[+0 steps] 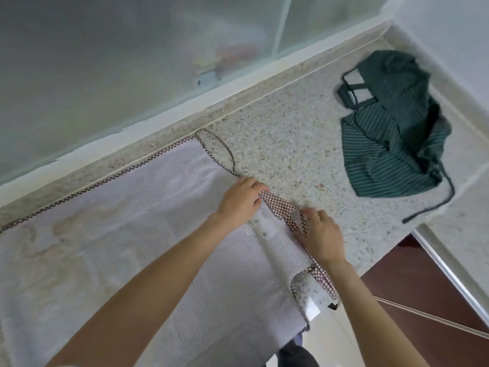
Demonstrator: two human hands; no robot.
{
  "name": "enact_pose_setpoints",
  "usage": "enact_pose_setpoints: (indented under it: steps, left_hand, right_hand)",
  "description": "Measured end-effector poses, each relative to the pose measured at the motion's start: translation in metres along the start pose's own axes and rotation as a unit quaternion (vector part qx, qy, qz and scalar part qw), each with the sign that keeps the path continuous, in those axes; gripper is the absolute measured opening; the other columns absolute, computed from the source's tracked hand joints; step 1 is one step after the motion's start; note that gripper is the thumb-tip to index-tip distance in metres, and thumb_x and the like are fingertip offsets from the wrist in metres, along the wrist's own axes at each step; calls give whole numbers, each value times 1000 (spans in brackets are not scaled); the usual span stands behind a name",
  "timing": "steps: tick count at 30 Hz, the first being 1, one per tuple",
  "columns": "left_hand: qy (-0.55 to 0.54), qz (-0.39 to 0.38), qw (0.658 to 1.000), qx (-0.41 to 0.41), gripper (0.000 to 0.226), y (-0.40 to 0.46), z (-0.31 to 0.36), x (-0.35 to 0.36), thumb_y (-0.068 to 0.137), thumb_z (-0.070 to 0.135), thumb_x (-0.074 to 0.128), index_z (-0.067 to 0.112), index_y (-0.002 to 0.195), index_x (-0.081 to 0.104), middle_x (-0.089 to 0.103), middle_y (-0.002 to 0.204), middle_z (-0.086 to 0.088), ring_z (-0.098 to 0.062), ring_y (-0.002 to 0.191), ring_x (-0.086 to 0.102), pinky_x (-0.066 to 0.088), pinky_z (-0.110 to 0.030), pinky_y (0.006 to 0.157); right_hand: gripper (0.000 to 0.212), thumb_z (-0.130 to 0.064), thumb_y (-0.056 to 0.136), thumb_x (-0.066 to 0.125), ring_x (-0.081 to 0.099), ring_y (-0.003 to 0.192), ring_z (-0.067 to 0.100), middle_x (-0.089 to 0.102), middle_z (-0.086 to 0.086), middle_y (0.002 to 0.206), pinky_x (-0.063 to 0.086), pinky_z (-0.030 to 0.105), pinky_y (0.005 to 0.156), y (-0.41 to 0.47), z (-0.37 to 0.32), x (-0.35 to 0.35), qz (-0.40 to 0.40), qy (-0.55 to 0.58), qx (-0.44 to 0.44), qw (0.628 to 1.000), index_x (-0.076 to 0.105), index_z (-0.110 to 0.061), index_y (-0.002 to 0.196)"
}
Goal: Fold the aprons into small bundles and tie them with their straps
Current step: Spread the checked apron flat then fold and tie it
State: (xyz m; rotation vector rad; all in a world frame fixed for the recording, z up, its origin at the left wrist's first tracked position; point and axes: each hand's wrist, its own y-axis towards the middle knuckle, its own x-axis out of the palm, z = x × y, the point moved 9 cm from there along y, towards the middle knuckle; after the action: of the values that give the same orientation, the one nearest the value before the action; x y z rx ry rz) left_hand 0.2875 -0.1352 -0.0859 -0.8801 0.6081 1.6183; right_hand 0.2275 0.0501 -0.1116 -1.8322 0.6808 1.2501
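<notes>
A white checked apron [148, 234] is spread flat on the speckled desk [291, 144], its far edge trimmed in dark checked binding, and it is held at its near-right end by both hands. The left hand [239, 200] is laid knuckles-up on the cloth with its fingers curled over the start of the checked strap [280, 205], which appears to be pinched there; the right hand [321, 234], just beside it, is pressed down on the same strap with fingers bent over it. The fabric is judged thin, light and limp (it lies in soft ripples), so it is likely to slide and unfold unless creases are pinned down; the bound edges and strap roots are judged the firmest places to be gripped. A second, green striped apron [391, 133] is left crumpled well beyond the right hand, its straps trailing. No containers are seen; behind the desk only frosted glass [105, 62] is visible.
</notes>
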Motion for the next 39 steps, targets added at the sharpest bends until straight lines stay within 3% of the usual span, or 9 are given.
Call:
enact_pose_setpoints:
  steps: [4, 10, 17, 21, 25, 27, 31, 35, 39]
  left_hand:
    - [56, -115, 990, 62, 28, 18, 12, 42, 88, 19, 59, 22, 116, 60, 52, 118, 0, -17, 114, 46, 44, -32, 89]
    - [45, -78, 991, 99, 19, 40, 20, 46, 90, 31, 59, 18, 100, 69, 63, 96, -1, -21, 87, 59, 50, -38, 72]
    - [-135, -36, 987, -80, 14, 99, 4, 24, 83, 28, 69, 18, 93, 71, 64, 87, 5, -6, 74, 54, 43, -22, 66]
    - [-106, 15, 989, -107, 10, 120, 3, 10, 88, 22, 63, 15, 94, 67, 58, 74, 2, -12, 68, 53, 37, -22, 56]
    - [-83, 59, 989, -112, 31, 121, 7, 7, 92, 21, 56, 15, 122, 52, 60, 96, -2, -15, 84, 59, 50, -30, 75]
    - [-35, 66, 996, -48, 36, 105, 22, 9, 94, 22, 53, 13, 128, 48, 55, 118, -7, -19, 104, 56, 48, -31, 84]
    - [27, 79, 996, 34, 38, 34, 44, 22, 91, 32, 50, 15, 125, 52, 55, 123, -3, -23, 114, 50, 40, -36, 94]
    - [105, -30, 993, -51, 74, -18, 21, 64, 82, 63, 45, 24, 143, 31, 25, 151, -5, -26, 140, 15, 14, -58, 110]
    - [133, -139, 975, -113, 102, -31, 2, 92, 72, 75, 51, 34, 149, -1, -22, 155, -1, -25, 139, -28, -13, -62, 108]
  right_hand:
    - [44, -39, 79, 69, 56, 96, 34, 62, 10, 107, 44, 41, 81, 1, 5, 12, -3, -16, -11, 1000, 61, -11, 111]
    - [20, -28, 95, 49, 61, 82, 32, 65, 14, 91, 46, 38, 71, 32, 27, -32, 25, 155, 32, 987, 52, -10, 105]
    - [25, -33, 92, 55, 58, 87, 24, 62, 3, 97, 46, 32, 72, 102, 38, -73, -30, 69, 6, 997, 54, -17, 111]
    - [31, -7, 91, 51, 59, 91, 28, 55, 10, 119, 52, 39, 76, 106, 50, -100, 130, 0, -17, 991, 54, -12, 121]
    - [25, 1, 87, 53, 59, 77, 26, 57, 11, 108, 49, 32, 61, 67, 51, -101, 225, 90, -73, 967, 60, -5, 111]
    - [29, 1, 83, 57, 59, 86, 28, 60, 11, 104, 52, 37, 70, 42, 54, -73, 208, 87, -94, 970, 61, -4, 111]
    - [44, -23, 85, 40, 50, 105, 36, 57, 14, 118, 44, 50, 90, 10, 83, -14, 138, 102, 2, 985, 58, -5, 121]
    - [22, -31, 87, 60, 37, 120, 19, 50, -5, 132, 28, 41, 97, 3, 86, -11, 80, 207, -20, 975, 63, -22, 106]
    - [10, -35, 88, 57, 50, 68, 3, 61, -3, 71, 36, 34, 82, 1, 96, -38, 68, 318, -10, 946, 65, -39, 93]
